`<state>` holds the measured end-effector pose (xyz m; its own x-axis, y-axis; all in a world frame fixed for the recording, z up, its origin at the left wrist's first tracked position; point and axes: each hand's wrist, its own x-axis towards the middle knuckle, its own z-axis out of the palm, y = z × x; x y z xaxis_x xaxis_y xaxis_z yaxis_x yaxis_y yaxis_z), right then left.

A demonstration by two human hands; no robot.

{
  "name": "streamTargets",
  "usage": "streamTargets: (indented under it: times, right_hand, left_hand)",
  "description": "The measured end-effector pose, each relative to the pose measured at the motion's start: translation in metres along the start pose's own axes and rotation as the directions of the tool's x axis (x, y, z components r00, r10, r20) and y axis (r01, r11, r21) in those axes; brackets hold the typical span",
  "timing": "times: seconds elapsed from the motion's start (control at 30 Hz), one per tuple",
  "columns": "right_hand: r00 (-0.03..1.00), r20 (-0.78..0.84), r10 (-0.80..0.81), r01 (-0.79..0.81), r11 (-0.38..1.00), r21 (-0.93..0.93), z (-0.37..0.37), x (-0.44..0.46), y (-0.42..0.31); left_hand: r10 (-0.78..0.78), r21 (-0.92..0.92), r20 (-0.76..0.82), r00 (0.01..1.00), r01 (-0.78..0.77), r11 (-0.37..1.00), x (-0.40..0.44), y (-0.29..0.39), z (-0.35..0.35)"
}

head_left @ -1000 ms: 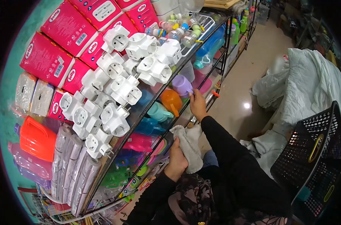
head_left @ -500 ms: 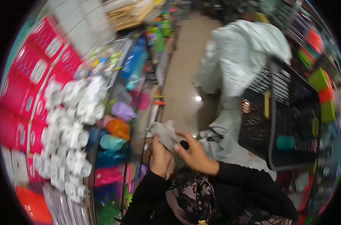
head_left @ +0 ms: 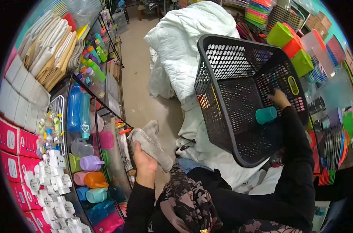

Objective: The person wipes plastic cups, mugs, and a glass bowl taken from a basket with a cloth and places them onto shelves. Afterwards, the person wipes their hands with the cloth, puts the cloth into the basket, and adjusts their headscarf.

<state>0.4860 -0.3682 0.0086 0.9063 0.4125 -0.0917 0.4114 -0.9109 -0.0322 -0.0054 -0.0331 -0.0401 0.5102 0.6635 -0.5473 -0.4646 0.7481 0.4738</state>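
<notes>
With the crumpled grey cloth [head_left: 152, 143] held in my left hand [head_left: 146, 166], I judge my right hand [head_left: 279, 99], grip unreadable inside the black perforated plastic basket [head_left: 234, 58], works best moving gently, clear of the teal plastic cup [head_left: 266, 115] nearby.

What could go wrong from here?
The right hand is inside the black basket, close to the teal cup, and might knock it over. The basket seems to sit on loose white fabric, so a push could shift it. The left hand's grey cloth could snag the orange item jutting from the shelf.
</notes>
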Motion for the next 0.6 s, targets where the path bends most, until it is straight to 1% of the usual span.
streamTargets:
  times: [0.03, 0.07, 0.13, 0.2, 0.3, 0.4, 0.43, 0.53, 0.57, 0.6]
  right_hand:
    - [0.982, 0.108, 0.157, -0.143, 0.981, -0.127, 0.01, 0.004, -0.001]
    - [0.927, 0.194, 0.32, -0.264, 0.926, -0.268, 0.024, 0.001, 0.001]
    - [0.831, 0.317, 0.458, -0.349, 0.871, -0.346, 0.027, -0.009, -0.007]
    - [0.825, 0.334, 0.455, -0.339, 0.873, -0.351, 0.045, -0.006, -0.002]
    - [0.822, 0.337, 0.459, -0.345, 0.872, -0.348, 0.062, 0.004, 0.02]
    - [0.884, 0.34, 0.321, -0.242, 0.936, -0.256, 0.075, 0.018, 0.052]
    - [0.886, 0.332, 0.323, -0.244, 0.935, -0.259, 0.073, 0.017, 0.055]
    - [0.901, 0.341, 0.269, -0.247, 0.963, -0.107, 0.067, 0.016, 0.062]
    - [0.906, 0.329, 0.265, -0.245, 0.964, -0.1, 0.062, 0.017, 0.065]
    - [0.904, 0.361, 0.232, -0.261, 0.965, 0.035, 0.046, 0.012, 0.057]
  left_hand:
    - [-0.001, -0.011, 0.003, 1.0, 0.001, 1.0, 0.002, 0.002, 0.0]
    - [-0.002, -0.021, 0.004, 1.0, 0.002, 1.0, 0.005, 0.005, 0.0]
    - [0.013, -0.035, -0.007, 1.0, -0.013, 0.999, 0.007, 0.016, -0.001]
    - [0.03, -0.059, 0.008, 1.0, -0.03, 0.998, 0.011, 0.024, -0.004]
    - [0.034, -0.046, -0.005, 0.999, -0.035, 0.998, 0.025, 0.028, -0.011]
    - [0.028, -0.042, 0.003, 1.0, -0.028, 0.999, 0.031, 0.021, -0.005]
    - [0.021, -0.036, 0.007, 1.0, -0.02, 0.999, 0.031, 0.018, -0.001]
    - [0.01, -0.04, 0.052, 0.999, -0.008, 0.999, 0.026, 0.007, 0.009]
    - [0.001, -0.039, 0.081, 0.997, 0.003, 0.999, 0.024, 0.004, 0.012]
    - [-0.007, -0.035, 0.11, 0.994, 0.011, 0.999, 0.021, 0.002, 0.015]
